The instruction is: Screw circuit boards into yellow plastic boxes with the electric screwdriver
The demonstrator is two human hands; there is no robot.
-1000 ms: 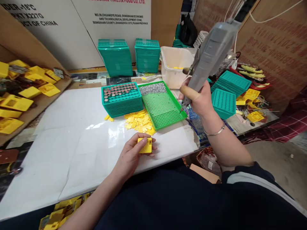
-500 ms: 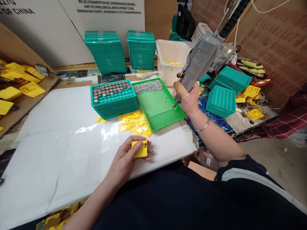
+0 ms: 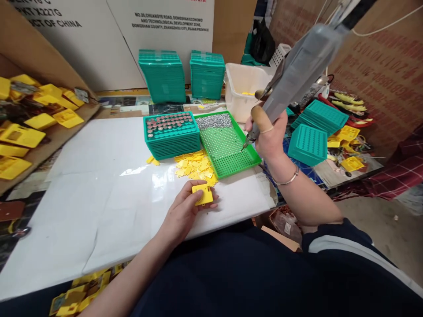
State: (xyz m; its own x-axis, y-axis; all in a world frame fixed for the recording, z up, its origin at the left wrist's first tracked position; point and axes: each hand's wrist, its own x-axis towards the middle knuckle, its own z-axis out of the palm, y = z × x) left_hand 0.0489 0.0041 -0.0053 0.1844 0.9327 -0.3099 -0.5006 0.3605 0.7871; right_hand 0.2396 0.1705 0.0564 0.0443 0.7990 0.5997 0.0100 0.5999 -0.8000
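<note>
At frame centre, a worker's left grip (image 3: 183, 213) clasps a yellow case (image 3: 202, 194) on the white bench (image 3: 109, 185), just below a pile of yellow tabs (image 3: 196, 165). At centre right, the right grip (image 3: 271, 136) clenches a grey screwdriver (image 3: 299, 66), tip over the green tray (image 3: 231, 158).

Bright, even light; glare on the white tabletop (image 3: 109, 176); edges warped.

The part (image 3: 203, 194) is yellow, the driver (image 3: 297, 75) grey. The tray (image 3: 231, 154) is bright green with a grid of holes, its screws (image 3: 213, 121) silver. The stacks (image 3: 172, 141) are teal, the bench (image 3: 99, 185) white, the cloth (image 3: 406, 176) red plaid, the sleeve (image 3: 343, 231) navy with a white stripe.
</note>
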